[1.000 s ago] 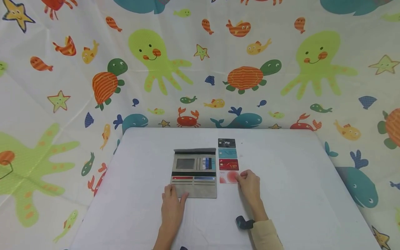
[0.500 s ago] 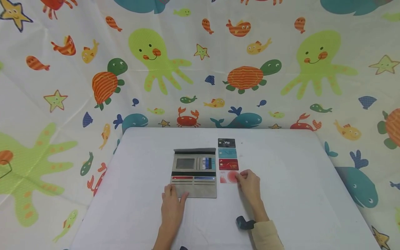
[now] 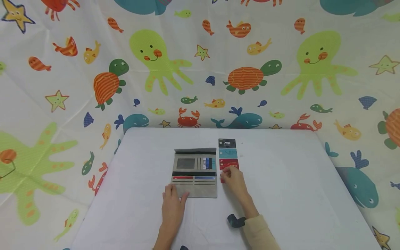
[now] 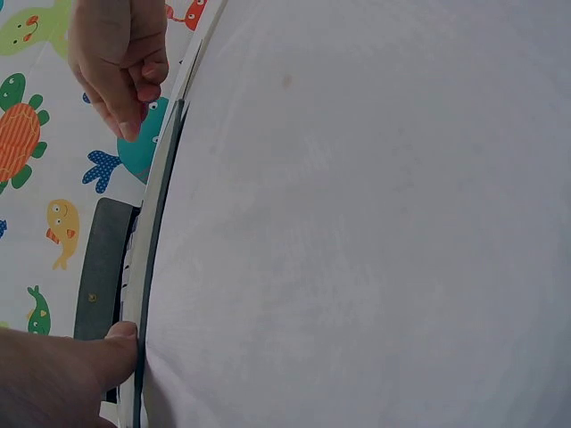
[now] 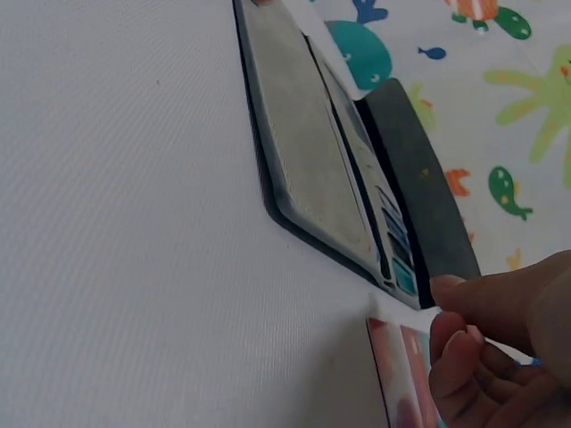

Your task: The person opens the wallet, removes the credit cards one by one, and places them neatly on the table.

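Note:
An unfolded grey wallet (image 3: pixel 193 191) lies on the white table with several cards in its slots. My left hand (image 3: pixel 172 205) rests on its lower left corner; in the left wrist view the thumb (image 4: pixel 120 352) lies on the wallet's edge. My right hand (image 3: pixel 235 182) is over a pink card (image 5: pixel 393 366) right of the wallet, fingers curled, fingertips near its left side. The hand covers most of that card in the head view, and I cannot tell whether the fingers pinch it. Above it lies a red card (image 3: pixel 224 162), partly covered by the fingers.
A teal card (image 3: pixel 227 153) and a black card (image 3: pixel 227 143) continue the column upward beside the wallet. The table (image 3: pixel 290 191) ends at a cloth backdrop (image 3: pixel 200 76) printed with sea animals. A dark wrist device (image 3: pixel 236 221) sits at my right sleeve.
My right hand has moved left from the pink card's right edge and now covers most of it and part of the red card. The left hand and the wallet stay in place.

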The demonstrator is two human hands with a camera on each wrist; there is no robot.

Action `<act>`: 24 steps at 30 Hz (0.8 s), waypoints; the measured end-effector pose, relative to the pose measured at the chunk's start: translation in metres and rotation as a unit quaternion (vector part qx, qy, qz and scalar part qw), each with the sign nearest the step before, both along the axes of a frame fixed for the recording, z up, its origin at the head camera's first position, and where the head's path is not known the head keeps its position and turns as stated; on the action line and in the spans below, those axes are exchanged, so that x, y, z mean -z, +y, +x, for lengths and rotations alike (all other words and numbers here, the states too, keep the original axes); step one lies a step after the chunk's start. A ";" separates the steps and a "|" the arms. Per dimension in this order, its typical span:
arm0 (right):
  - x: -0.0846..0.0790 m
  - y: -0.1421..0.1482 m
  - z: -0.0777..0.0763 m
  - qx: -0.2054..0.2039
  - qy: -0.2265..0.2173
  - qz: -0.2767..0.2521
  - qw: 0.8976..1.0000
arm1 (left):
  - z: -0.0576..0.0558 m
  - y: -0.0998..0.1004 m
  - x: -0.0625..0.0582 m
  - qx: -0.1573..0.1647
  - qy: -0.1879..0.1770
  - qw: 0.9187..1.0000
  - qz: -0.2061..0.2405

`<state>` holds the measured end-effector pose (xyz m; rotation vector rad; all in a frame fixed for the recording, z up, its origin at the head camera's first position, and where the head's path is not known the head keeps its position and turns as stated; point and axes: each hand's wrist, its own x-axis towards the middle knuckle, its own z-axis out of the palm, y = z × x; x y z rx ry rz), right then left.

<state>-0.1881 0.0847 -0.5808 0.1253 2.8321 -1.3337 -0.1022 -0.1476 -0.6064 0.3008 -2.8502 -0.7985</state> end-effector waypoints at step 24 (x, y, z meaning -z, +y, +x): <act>-0.011 -0.029 -0.014 -0.148 -0.041 0.075 0.985 | -0.001 -0.001 0.001 -0.008 0.004 1.000 0.002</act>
